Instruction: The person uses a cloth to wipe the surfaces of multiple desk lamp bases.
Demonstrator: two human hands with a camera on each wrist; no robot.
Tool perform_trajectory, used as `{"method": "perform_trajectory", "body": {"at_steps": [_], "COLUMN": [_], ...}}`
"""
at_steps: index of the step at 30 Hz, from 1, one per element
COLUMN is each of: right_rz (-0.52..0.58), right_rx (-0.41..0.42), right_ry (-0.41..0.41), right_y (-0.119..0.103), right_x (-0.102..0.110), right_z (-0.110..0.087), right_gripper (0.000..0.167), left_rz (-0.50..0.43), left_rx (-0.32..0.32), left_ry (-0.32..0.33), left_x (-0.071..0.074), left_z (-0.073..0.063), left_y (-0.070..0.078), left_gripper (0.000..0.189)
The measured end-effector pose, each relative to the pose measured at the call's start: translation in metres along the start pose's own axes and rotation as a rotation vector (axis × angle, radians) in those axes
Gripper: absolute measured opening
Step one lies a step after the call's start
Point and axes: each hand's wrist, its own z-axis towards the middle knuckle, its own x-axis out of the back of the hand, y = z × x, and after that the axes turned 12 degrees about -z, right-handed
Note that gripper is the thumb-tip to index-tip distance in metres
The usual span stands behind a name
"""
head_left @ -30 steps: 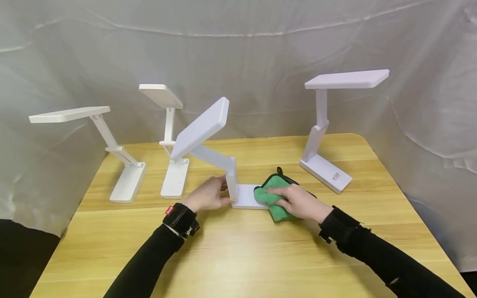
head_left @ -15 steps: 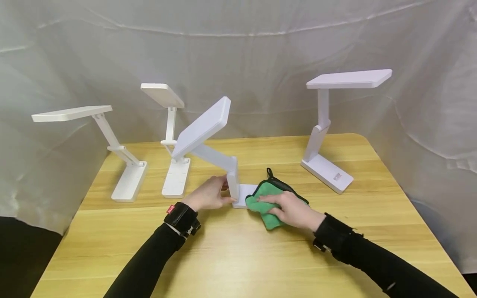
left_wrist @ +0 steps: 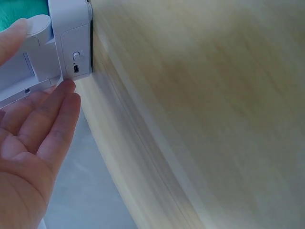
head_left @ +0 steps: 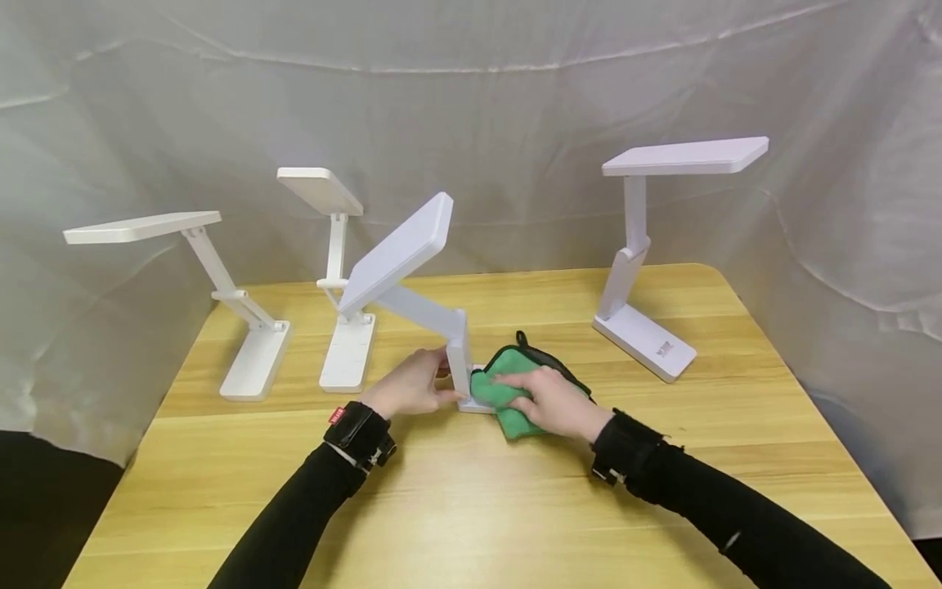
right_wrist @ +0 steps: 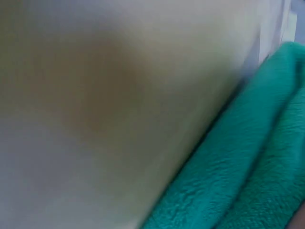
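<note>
A white folding desk lamp (head_left: 397, 254) stands at mid-table, its panel tilted up to the left. My left hand (head_left: 414, 383) holds it at the foot of its stem, thumb on the near side and fingers behind. In the left wrist view, fingertips (left_wrist: 68, 88) touch the lamp's base end (left_wrist: 75, 50), which has a small switch and a port. My right hand (head_left: 555, 401) grips a green cloth (head_left: 508, 368) with black edging and presses it on the lamp's base (head_left: 477, 406), hiding most of it. The right wrist view shows the cloth's folds (right_wrist: 238, 162) close up.
Two more white desk lamps stand at the left, one outer (head_left: 253, 360) and one farther back (head_left: 346, 352). Another desk lamp (head_left: 643, 339) stands back right. A grey-white sheet (head_left: 500, 131) hangs behind the wooden table (head_left: 456, 507).
My right hand has moved left with the green cloth along the lamp's base, up near the stem. My left hand keeps its hold on the lamp, which stays in place.
</note>
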Motion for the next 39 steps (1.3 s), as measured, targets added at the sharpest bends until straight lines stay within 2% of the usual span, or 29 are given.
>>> {"method": "perform_trajectory", "body": {"at_steps": [3,8,13,17,19,23,27,29,32,34,39], "right_rz": [0.046,0.089,0.055,0.041,0.036,0.051,0.078,0.075,0.048,0.029,0.003], "right_rx": [0.022,0.007,-0.042,-0.044,-0.029,0.005,0.012,-0.007,-0.047,-0.063,-0.014], "right_ry": [-0.033,-0.008,0.032,0.029,0.019,-0.009,-0.008,0.009,0.039,0.051,0.031], "right_y": [-0.001,0.017,0.026,0.011,0.001,-0.006,0.009,0.020,0.029,0.028,0.005], "right_x": [0.001,0.010,0.012,0.005,0.001,0.000,0.009,0.013,0.016,0.014,0.004], "right_z": [-0.013,-0.030,-0.016,0.003,0.005,-0.010,-0.031,-0.034,-0.028,-0.018,0.001], "right_gripper": [0.040,0.036,0.032,0.032,0.034,0.037,0.036,0.035,0.034,0.033,0.036], "left_rz": [0.001,0.005,0.030,0.019,0.014,0.008,-0.003,-0.002,-0.001,-0.005,-0.008], "left_rx": [0.003,0.019,0.024,0.013,0.002,0.009,0.021,0.016,0.013,0.014,-0.001], "left_ry": [-0.006,0.001,0.008,0.000,-0.003,-0.007,-0.008,-0.008,-0.008,-0.007,-0.009], "left_x": [0.000,0.002,0.003,0.001,0.001,0.000,0.001,0.002,0.002,0.002,0.001], "left_z": [0.000,-0.002,-0.003,-0.002,-0.001,-0.001,-0.002,-0.002,-0.002,-0.002,0.000], "left_y": [0.000,0.001,0.002,0.001,0.001,0.003,0.004,0.005,0.004,0.003,0.001], "left_gripper": [0.043,0.045,0.046,0.045,0.045,0.044,0.045,0.045,0.045,0.046,0.046]}}
